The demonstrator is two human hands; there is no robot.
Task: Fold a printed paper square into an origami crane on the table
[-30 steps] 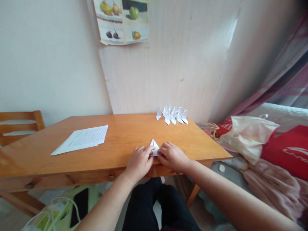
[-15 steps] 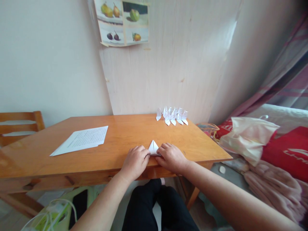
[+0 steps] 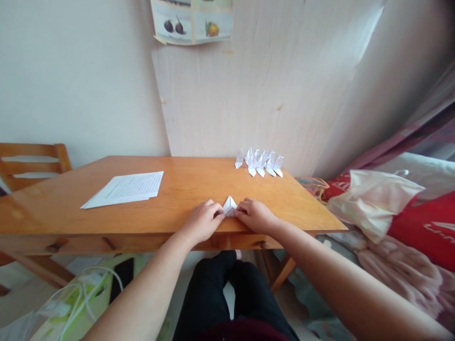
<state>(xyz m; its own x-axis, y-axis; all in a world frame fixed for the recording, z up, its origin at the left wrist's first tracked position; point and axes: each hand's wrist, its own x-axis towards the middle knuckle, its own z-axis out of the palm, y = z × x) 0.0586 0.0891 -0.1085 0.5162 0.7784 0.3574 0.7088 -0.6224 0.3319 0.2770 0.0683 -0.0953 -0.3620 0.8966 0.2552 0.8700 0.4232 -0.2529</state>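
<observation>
A small sheet of white paper, folded to a point at the top, lies near the front edge of the wooden table. My left hand pinches its left lower corner, fingers curled. On the opposite corner, my right hand grips the paper between thumb and fingers. Printed marks show on the lower part of the paper, between the hands. Toward the back right of the table stand several folded white paper figures in a close group.
Printed sheets lie in a stack on the table's left. A wooden chair stands at far left. Right of the table are a cream bag, a red bag and a pink blanket. White cables lie below left.
The view has tilted downward, so the table sits higher in it. Both hands remain at the paper's corners; more of its printed lower part now shows between them.
</observation>
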